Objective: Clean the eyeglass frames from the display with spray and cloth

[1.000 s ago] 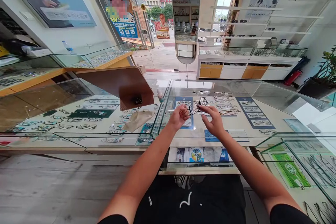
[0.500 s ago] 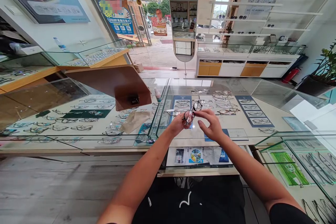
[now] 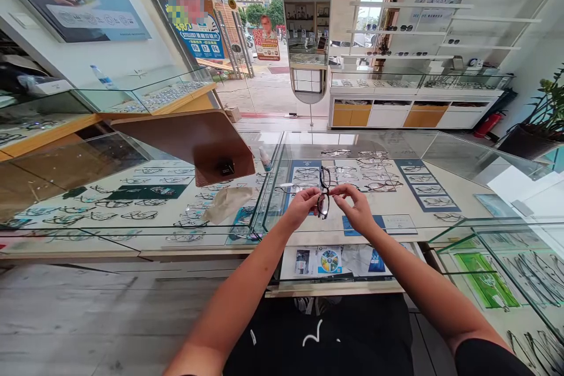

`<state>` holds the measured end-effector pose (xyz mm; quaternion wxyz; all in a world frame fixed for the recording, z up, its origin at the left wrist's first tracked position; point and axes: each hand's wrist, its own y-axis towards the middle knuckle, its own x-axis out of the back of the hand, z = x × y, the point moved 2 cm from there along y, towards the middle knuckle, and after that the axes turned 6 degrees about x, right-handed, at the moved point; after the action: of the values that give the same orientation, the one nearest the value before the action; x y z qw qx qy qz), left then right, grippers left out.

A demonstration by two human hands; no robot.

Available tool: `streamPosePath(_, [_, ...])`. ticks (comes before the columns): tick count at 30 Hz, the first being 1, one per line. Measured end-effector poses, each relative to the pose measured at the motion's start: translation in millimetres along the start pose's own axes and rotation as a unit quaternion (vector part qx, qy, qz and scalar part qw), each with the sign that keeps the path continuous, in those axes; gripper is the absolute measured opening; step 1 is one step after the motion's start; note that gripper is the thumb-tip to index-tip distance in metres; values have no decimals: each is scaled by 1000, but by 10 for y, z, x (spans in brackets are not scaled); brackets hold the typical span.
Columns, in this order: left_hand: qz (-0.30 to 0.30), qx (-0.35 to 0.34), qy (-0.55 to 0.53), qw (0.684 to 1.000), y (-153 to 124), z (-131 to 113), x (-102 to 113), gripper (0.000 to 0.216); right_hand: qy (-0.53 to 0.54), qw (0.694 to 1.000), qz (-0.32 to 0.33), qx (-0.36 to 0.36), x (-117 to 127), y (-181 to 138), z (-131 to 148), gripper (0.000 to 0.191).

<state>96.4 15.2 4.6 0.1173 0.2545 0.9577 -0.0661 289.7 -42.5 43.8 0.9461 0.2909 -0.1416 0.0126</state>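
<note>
Left hand (image 3: 303, 207) and right hand (image 3: 358, 210) pinch the black glasses (image 3: 325, 191) from opposite sides, apparently steadying them upright over the counter (image 3: 409, 238).

A beige cloth (image 3: 227, 202) lies near the right edge of the left glass counter (image 3: 88, 158), with a small white bottle (image 3: 265, 160) toward its far right corner, a brown board (image 3: 189, 141) tilted above it, an oval mirror (image 3: 307, 23) beyond, and a potted plant (image 3: 546, 111) far right.
</note>
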Motion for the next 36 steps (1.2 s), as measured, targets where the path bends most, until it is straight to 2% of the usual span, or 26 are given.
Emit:
streamPosePath(4, [4,-22,46,999,-18,-12,-21,55,143,979,5,-147,-15,49,-143,28])
streamPosePath(8, [12,-32,77,996,-46,-42,-59,54,210,955,30,-208,-23,67,-206,31])
streamPosePath(16, [1,-29,68,997,-63,-45,-76,50,272,930,34,-246,-28,69,-207,31])
streamPosePath(22, [-16,-16,-19,1000,-78,-96,-24,42,322,907,45,-266,49,94,-239,35])
streamPosePath(26, [3,-4,-98,995,-127,-210,28,42,347,892,98,-271,110,98,-227,40])
streamPosePath(31, [24,13,-156,987,-196,-305,86,43,357,878,174,-267,150,67,-193,37])
streamPosePath(36, [12,19,-191,981,-176,-301,103,41,359,874,196,-261,151,48,-208,30])
